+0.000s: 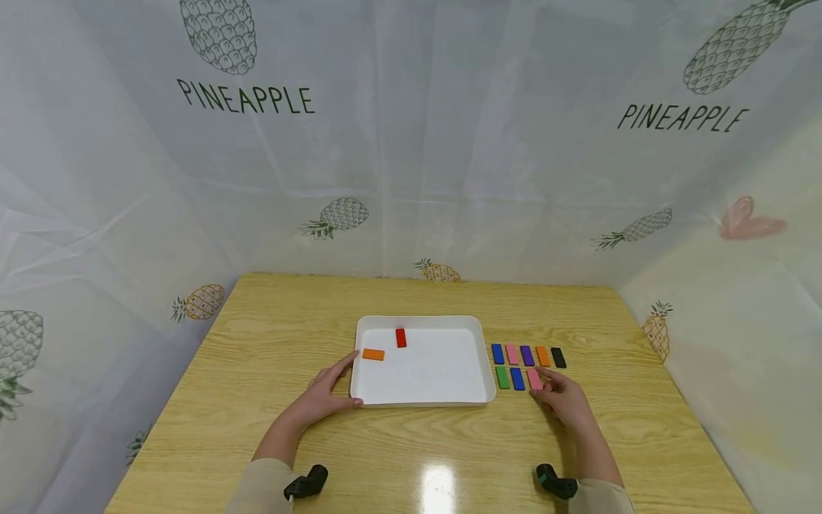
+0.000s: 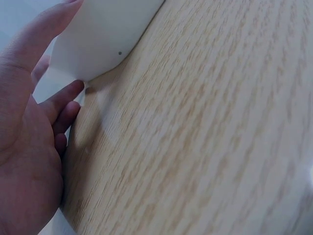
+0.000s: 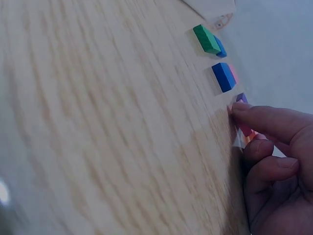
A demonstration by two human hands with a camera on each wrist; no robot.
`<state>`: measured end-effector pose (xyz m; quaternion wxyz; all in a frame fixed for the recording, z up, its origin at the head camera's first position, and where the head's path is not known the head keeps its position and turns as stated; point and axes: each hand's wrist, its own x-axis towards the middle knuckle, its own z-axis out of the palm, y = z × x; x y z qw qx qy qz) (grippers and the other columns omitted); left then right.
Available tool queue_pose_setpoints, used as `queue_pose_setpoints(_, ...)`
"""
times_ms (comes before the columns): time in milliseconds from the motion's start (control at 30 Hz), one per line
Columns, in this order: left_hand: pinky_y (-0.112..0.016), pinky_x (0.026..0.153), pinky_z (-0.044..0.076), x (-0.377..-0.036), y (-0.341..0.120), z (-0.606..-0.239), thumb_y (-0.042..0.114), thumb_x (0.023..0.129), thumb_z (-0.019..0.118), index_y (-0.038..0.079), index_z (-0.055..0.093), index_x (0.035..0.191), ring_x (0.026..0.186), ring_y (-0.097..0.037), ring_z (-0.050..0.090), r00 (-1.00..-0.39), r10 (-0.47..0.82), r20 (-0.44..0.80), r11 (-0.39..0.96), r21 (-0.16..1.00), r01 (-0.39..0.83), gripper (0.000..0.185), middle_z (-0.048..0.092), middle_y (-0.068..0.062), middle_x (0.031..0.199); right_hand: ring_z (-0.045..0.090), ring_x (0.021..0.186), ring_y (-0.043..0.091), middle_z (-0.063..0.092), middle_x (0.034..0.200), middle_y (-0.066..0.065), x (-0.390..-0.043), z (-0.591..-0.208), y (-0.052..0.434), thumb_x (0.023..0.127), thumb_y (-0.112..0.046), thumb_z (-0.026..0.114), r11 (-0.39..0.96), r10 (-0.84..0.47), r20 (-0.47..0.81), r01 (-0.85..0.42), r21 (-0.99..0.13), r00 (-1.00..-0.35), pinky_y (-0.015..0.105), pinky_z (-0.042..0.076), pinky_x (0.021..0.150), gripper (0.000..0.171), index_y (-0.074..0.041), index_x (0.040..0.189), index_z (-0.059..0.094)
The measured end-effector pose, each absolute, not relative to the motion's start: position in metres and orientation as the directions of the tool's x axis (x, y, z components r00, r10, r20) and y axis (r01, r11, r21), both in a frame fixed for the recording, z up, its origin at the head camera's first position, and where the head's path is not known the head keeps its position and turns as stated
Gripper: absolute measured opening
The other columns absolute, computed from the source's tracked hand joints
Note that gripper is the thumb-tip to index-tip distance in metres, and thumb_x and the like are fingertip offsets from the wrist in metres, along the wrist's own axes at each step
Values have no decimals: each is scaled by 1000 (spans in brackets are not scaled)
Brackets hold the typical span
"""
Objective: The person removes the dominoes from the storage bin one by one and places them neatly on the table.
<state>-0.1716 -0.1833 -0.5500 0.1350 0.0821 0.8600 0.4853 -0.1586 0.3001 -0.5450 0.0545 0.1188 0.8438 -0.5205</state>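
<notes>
A white tray (image 1: 424, 403) lies mid-table with a red block (image 1: 401, 338) and an orange block (image 1: 373, 354) in its far left part. My left hand (image 1: 327, 392) rests against the tray's near left corner (image 2: 98, 39), with the thumb (image 2: 34, 39) on the front wall and straight fingers along the left side. Right of the tray lie two rows of coloured blocks. My right hand (image 1: 561, 396) pinches the near-row pink block (image 1: 534, 378) between its fingertips (image 3: 254, 113). That pink block (image 3: 246, 130) lies on the wood beside a blue block (image 3: 224, 76) and a green block (image 3: 206, 39).
The far row holds blue (image 1: 497, 353), pink (image 1: 511, 353), purple (image 1: 527, 355), orange (image 1: 543, 355) and black (image 1: 559, 358) blocks. The wooden table (image 1: 411, 457) is walled by pineapple-print sheeting on three sides. Black wrist mounts sit at both sleeves.
</notes>
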Motion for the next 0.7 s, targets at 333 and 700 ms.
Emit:
queue_pose_setpoints(333,-67,104,18,-172,-183,-549,33,75,85,33,33,153,136,-34,27,-949,277,-153,513,858,12,93,42,-7,149,45,57,13,51,74,3,-159,-542,301,91,-5,68,442,123,-240,270,-856,-963,23,37,49,56,5,142,46)
queue_pose_setpoints(700,-66,106,13,-172,-184,-551,32,75,85,31,32,153,138,-33,26,-947,286,-145,502,864,19,94,39,-4,152,48,57,14,52,76,5,-160,-545,302,91,-7,68,411,133,-244,277,-868,-961,24,38,49,53,4,139,49)
